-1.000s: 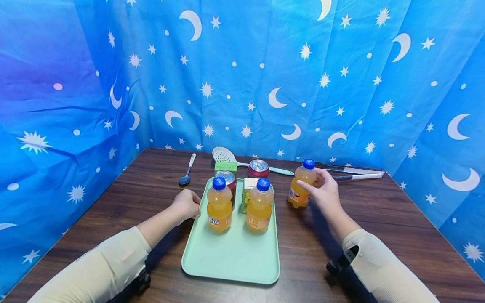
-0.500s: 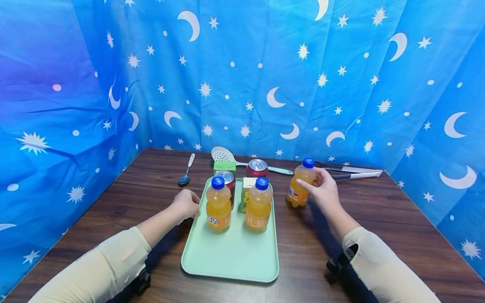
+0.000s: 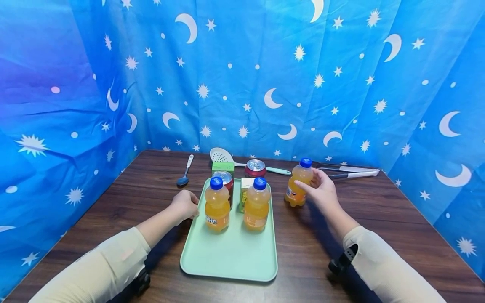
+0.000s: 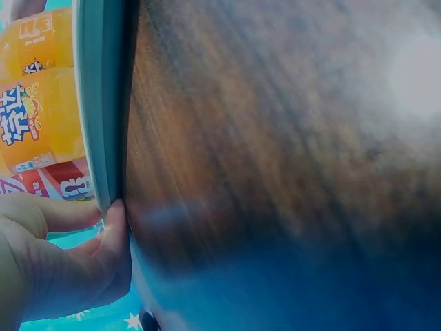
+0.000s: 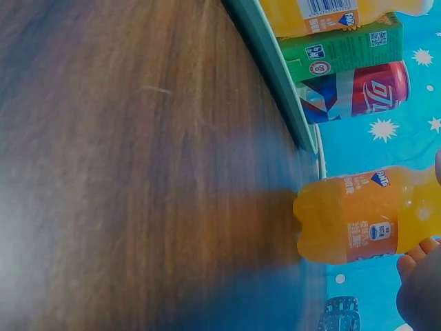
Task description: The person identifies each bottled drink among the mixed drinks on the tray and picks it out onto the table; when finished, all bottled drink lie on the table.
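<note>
My left hand (image 3: 184, 205) pinches the left rim of a pale green tray (image 3: 229, 261); in the left wrist view the thumb (image 4: 72, 214) lies on the inner side and fingers on the outer side. To the right of the tray, my right hand (image 3: 323, 189) holds an upright orange soda bottle (image 3: 297, 189) with a blue cap, thumb and fingers around its upper part. Two like bottles, a left one (image 3: 217, 206) and a right one (image 3: 257, 206), stand on the tray. Behind them on it are a red soda can (image 3: 228, 181) and a green drink carton (image 3: 244, 195), both partly hidden.
Beyond the tray are a green box (image 3: 222, 167), another red can (image 3: 255, 169) and a slotted skimmer (image 3: 221, 155). A spoon (image 3: 183, 180) lies at the back left, tongs (image 3: 356, 172) at the back right. A blue star-patterned curtain (image 3: 242, 84) encloses the table (image 3: 310, 261).
The head view has shifted slightly, so the scene sits a little further left. Both hands keep their holds, on the tray rim and the bottle.
</note>
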The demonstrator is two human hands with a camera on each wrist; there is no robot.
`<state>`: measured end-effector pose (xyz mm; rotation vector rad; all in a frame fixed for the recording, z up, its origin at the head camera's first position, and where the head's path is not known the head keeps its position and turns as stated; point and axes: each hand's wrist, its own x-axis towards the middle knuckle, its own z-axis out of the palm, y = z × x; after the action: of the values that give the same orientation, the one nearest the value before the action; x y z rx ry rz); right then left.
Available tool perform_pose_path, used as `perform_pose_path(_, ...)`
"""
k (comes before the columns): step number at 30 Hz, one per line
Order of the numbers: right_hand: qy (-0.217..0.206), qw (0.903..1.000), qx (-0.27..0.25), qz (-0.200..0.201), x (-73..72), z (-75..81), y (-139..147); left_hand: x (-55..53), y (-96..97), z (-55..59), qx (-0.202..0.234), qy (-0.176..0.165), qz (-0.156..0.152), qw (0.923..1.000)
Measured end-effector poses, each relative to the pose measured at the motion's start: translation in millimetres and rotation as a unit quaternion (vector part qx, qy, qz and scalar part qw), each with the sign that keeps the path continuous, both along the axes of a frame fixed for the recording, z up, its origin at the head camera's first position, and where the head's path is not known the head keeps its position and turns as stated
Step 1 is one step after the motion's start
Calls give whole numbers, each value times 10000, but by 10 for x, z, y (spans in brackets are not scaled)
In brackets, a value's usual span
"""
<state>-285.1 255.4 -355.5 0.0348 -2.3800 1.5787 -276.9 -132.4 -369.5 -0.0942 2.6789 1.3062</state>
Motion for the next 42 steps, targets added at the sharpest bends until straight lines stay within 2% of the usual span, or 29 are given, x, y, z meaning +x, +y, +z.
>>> perform_pose_path(8,-14,9999,152,-34,74,-34,77,-5,6,-3,-6,-6,16,10000)
perform_pose_path(15,133,9994,244,196,145,-88,167,-12,-1,-3,-77,38,-14,10000)
perform_pose_path(22,195,9987,442,167,237,-124,260,-12,7,1,-66,11,4,10000)
perform_pose_path(27,69,9988,469,95,323,-125,312,-18,9,-6,-87,34,15,10000)
perform_pose_path(35,387,9985,381,71,465,-150,377,-20,6,-38,-88,67,2,9999)
perform_pose_path(42,456,9985,310,46,582,-164,414,-29,11,-41,-123,86,31,9999)
